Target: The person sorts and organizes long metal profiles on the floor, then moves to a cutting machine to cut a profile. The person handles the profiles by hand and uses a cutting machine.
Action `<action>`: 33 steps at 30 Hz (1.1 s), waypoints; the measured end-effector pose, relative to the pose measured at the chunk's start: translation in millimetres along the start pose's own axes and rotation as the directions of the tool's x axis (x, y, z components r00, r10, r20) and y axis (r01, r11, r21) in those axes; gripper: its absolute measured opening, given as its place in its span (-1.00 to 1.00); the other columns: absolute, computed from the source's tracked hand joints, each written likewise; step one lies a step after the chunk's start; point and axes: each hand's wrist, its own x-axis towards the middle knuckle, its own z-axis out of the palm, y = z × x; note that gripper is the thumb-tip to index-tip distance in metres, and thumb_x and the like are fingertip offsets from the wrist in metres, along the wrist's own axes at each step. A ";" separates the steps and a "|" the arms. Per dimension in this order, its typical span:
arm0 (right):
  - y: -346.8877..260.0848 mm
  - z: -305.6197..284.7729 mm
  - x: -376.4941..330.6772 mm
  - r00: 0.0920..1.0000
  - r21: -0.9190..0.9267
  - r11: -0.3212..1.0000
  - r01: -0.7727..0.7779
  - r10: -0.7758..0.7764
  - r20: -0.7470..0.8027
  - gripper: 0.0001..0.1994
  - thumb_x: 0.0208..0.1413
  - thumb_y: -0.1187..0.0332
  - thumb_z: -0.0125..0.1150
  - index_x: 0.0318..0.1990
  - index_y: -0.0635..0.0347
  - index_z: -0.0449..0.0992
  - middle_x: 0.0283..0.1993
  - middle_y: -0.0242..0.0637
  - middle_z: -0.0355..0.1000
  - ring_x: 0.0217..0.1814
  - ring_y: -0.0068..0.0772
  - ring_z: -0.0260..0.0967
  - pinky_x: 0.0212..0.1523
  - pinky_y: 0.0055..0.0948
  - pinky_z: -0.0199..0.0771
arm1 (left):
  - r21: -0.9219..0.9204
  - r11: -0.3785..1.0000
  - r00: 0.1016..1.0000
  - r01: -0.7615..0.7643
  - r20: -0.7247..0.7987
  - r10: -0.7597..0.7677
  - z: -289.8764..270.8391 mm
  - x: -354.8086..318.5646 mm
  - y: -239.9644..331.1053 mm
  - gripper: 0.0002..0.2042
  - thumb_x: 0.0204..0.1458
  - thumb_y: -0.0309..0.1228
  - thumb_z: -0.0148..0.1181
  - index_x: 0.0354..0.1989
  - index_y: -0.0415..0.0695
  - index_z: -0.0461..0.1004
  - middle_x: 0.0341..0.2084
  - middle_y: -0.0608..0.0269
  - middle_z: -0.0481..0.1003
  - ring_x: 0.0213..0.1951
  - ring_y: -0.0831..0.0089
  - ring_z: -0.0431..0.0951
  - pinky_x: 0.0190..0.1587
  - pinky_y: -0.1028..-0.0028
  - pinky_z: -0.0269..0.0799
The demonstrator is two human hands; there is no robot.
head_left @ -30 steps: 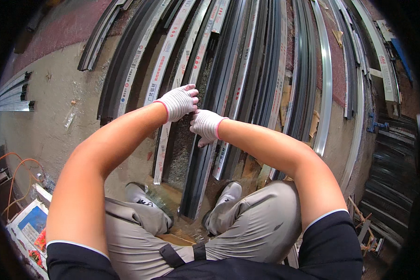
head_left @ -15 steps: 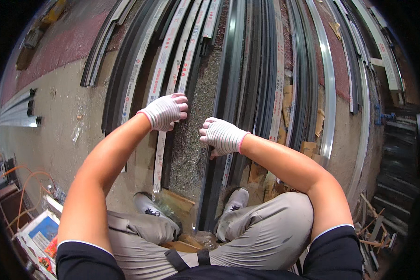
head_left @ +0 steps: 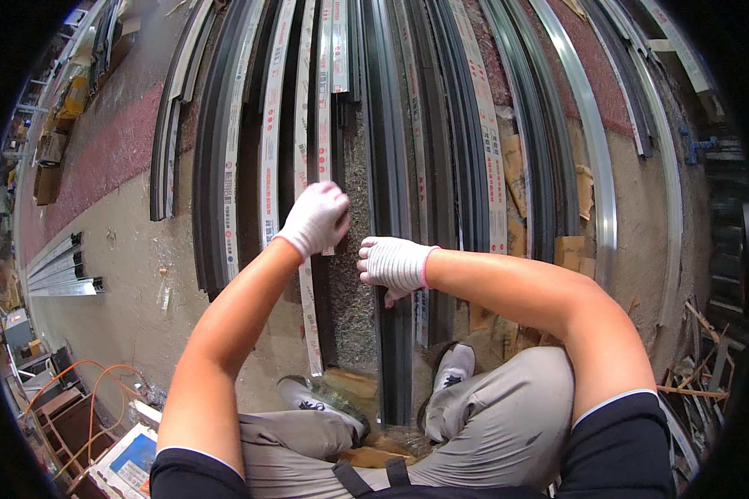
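My left hand (head_left: 316,219), in a pale knit glove and slightly blurred, is closed above the white film-faced strips. What its curled fingers hold, if anything, is hidden. Just right of it, my right hand (head_left: 395,264), in a grey-striped glove with a pink cuff, is curled over a long dark metal profile (head_left: 394,358). Its fingertips bend past the profile's left edge and the thumb points down over the profile. Whether those fingers grip the profile cannot be seen. A white strip with red print (head_left: 311,320) runs below my left hand.
Many long dark profiles (head_left: 474,191) lie side by side, running away from me. A bare silvery profile (head_left: 605,216) curves at the right. More metal profiles (head_left: 62,270) lie at the left. An orange hose (head_left: 91,391) and a white box (head_left: 125,466) are at lower left. My shoes (head_left: 451,374) flank the dark profile.
My view has shifted, so the floor and profiles appear farther right and lower. My left hand has turned and come closer to the right hand. The right hand stays curled over the dark profile.
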 end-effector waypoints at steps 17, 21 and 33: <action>-10.3 16.3 -0.4 0.993 -0.080 0.993 -0.090 0.083 -0.082 -0.56 -0.15 -0.13 0.46 -0.22 -0.05 0.67 -0.11 -0.43 0.58 0.14 -0.30 0.43 0.33 -0.24 0.19 | 0.318 0.516 0.579 0.795 -0.147 -0.802 39.9 163.0 -64.1 -0.38 0.07 0.17 0.24 0.12 -0.08 0.62 0.49 0.08 0.05 0.52 0.06 -0.06 0.52 0.03 -0.20; -11.8 22.2 -0.4 0.991 -0.087 0.990 -0.113 0.106 -0.079 -0.55 -0.15 -0.16 0.46 -0.20 -0.09 0.69 -0.09 -0.47 0.59 0.17 -0.35 0.42 0.32 -0.28 0.18 | 0.257 0.571 0.620 0.780 -0.195 -0.760 51.1 161.4 -83.6 -0.48 0.12 0.12 0.16 0.06 0.00 0.66 0.47 0.10 0.11 0.52 0.06 -0.05 0.54 0.06 -0.27; -13.0 30.7 5.5 0.990 -0.102 0.986 -0.131 0.125 -0.057 -0.49 -0.15 -0.18 0.46 -0.19 0.00 0.67 -0.11 -0.41 0.58 0.14 -0.32 0.43 0.38 -0.21 0.16 | -0.066 0.632 0.596 0.772 -0.271 -0.756 48.5 149.2 -106.8 -0.38 -0.14 0.12 0.44 0.06 -0.01 0.65 0.35 0.05 0.28 0.35 0.03 0.22 0.44 0.20 0.10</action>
